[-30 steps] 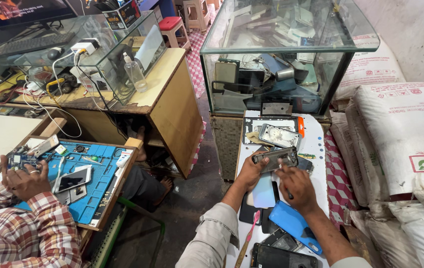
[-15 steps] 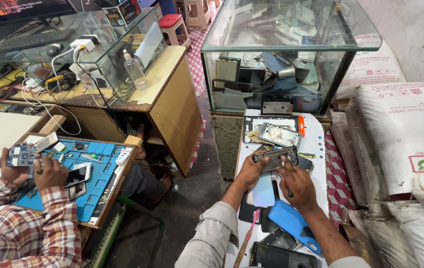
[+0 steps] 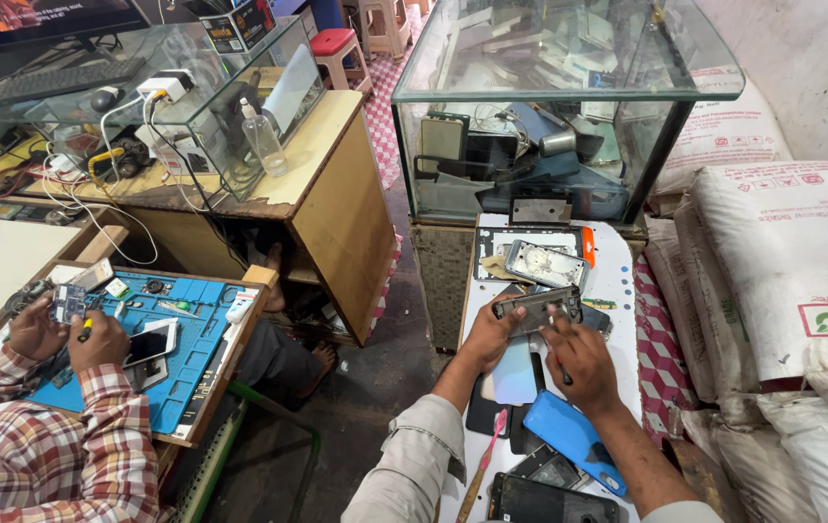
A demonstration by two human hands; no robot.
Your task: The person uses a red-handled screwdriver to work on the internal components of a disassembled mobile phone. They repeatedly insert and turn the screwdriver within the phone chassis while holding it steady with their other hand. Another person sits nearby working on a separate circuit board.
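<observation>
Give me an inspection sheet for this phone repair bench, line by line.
Surface: white board in front of a glass case.
Job's things: opened phone body, held flat over the board.
Clutter: second opened phone, blue case, pink toothbrush, dark phones near the bottom edge.
Hands: left hand grips the phone body's left end; right hand holds a thin tool to it.
Cables: white cables on the wooden desk.
Surroundings: white sacks to the right; co-worker's hands over a blue mat.

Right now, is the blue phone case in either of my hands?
No, the blue phone case lies on the white board, beside your right hand.
</observation>
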